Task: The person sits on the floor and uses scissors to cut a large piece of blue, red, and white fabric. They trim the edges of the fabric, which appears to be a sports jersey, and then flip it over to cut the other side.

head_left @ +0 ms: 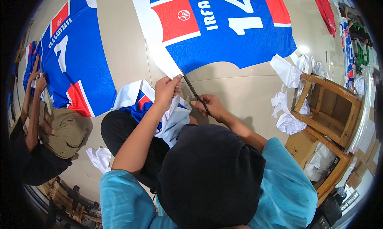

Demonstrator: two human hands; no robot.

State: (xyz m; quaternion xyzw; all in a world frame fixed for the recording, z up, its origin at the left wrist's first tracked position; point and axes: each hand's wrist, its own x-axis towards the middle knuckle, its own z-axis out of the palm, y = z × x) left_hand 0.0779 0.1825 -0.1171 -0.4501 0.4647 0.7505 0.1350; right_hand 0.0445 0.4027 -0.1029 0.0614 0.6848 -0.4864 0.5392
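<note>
My right hand [212,107] is closed round the handles of black scissors [193,88]. Their blades point away from me and reach the border between the white margin and the blue of a printed jersey panel [223,45]. Pinched in the fingers of my left hand [166,92] is the white fabric margin [168,65], just left of the blade tips. The panel lies flat on the floor, blue with red and white blocks and white lettering, its near edge curved. Below my left hand, a crumpled heap of white, blue and red fabric [175,116] rests over my lap.
At the left a co-worker's hands [39,80] are at another blue jersey panel [81,49]. White fabric scraps [288,123] lie beside a wooden stool [331,109] on its side at the right. A cardboard box [300,148] sits below it. Red cloth [324,11] lies at the far right.
</note>
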